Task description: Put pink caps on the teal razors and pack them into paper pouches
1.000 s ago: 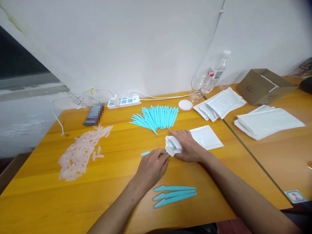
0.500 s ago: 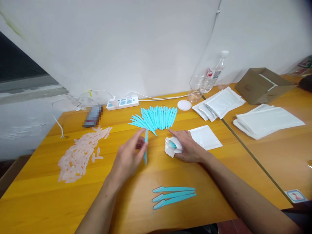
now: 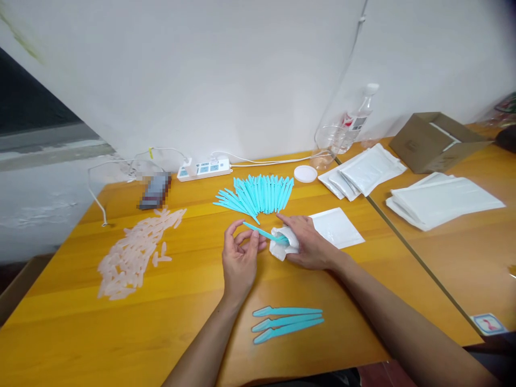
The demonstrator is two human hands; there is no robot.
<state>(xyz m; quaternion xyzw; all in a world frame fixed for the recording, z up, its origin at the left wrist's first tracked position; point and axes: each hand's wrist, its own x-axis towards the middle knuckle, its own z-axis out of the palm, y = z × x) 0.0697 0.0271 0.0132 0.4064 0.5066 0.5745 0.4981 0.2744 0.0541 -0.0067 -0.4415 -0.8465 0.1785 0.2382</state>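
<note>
Between the fingers of my left hand (image 3: pixel 242 255) is a blue eyebrow razor (image 3: pixel 258 230), its far end inside the mouth of a white padded mailer (image 3: pixel 279 250). My right hand (image 3: pixel 308 242) grips that mailer from the right and holds its mouth open toward the left; more blue shows inside. Three capped eyebrow razors (image 3: pixel 288 324) lie side by side on the table in front of me. Beyond my hands, many blue razors (image 3: pixel 264 194) are fanned out. A flat white mailer (image 3: pixel 337 228) rests by my right wrist.
Translucent pinkish caps (image 3: pixel 127 258) are heaped on the left, below a blurred phone (image 3: pixel 154 191). A power strip (image 3: pixel 203 170), a round white lid (image 3: pixel 305 173) and a plastic bottle (image 3: pixel 357 121) stand along the wall. Mailers (image 3: pixel 443 199) and a cardboard box (image 3: pixel 433 142) are at right.
My left hand has moved right and turned, bringing the razor from upright beside the mailer into its mouth. My right hand and the mailer have hardly moved.
</note>
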